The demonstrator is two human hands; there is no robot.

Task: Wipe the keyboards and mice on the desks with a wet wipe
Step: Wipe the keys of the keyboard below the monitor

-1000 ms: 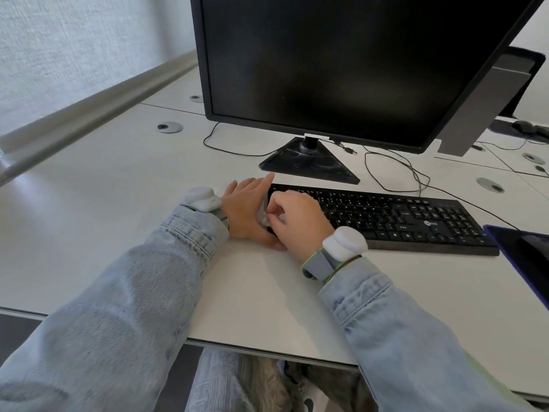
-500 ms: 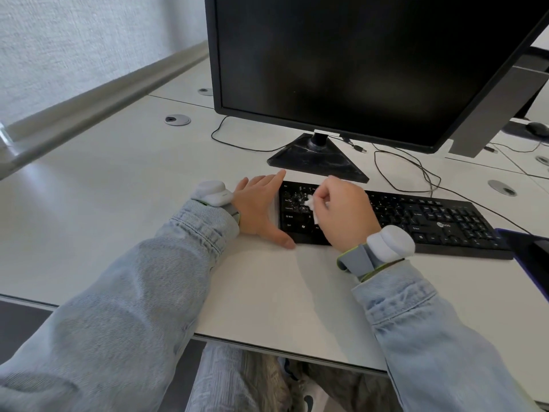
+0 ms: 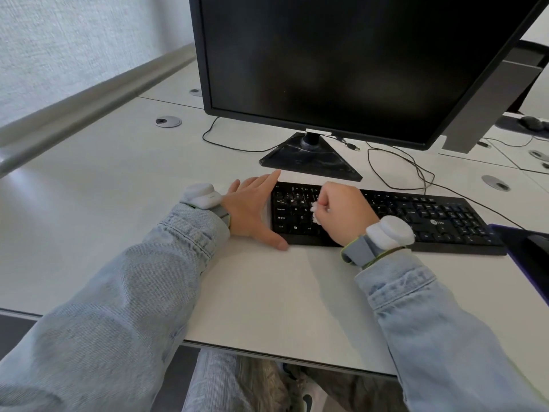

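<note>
the white surface [image 3: 267, 298] carries a dark monitor [image 3: 341, 60] on a triangular stand, and in front of that stand a black keyboard [image 3: 439, 221] is laid with its long side towards the person. the keyboard's left end is braced by the left hand [image 3: 252, 211], whose fingers are held straight along the short edge while the thumb is laid along the front corner; nothing is gripped by it. the right hand [image 3: 341, 212] is set over the left letter keys, its fingers curled round a small white wet wipe [image 3: 315, 214], which is pressed onto the keys near the a and s row.

the task is judged to be at an early stage. a faint sheen is seen on the keys at the far left, so that patch has probably been wiped, though the glare makes this hard to confirm. the middle keys, the number pad and the right end are taken to be left, and no mouse is seen being handled.

at the right edge a dark pad with a purple border [image 3: 523, 257] is cut off, and whether a mouse lies on it cannot be told. on a further surface at the upper right a dark mouse [image 3: 531, 121] is made out, small and blurred. most of the wipe is hidden inside the right hand, and the keys beneath that hand are covered.
</note>
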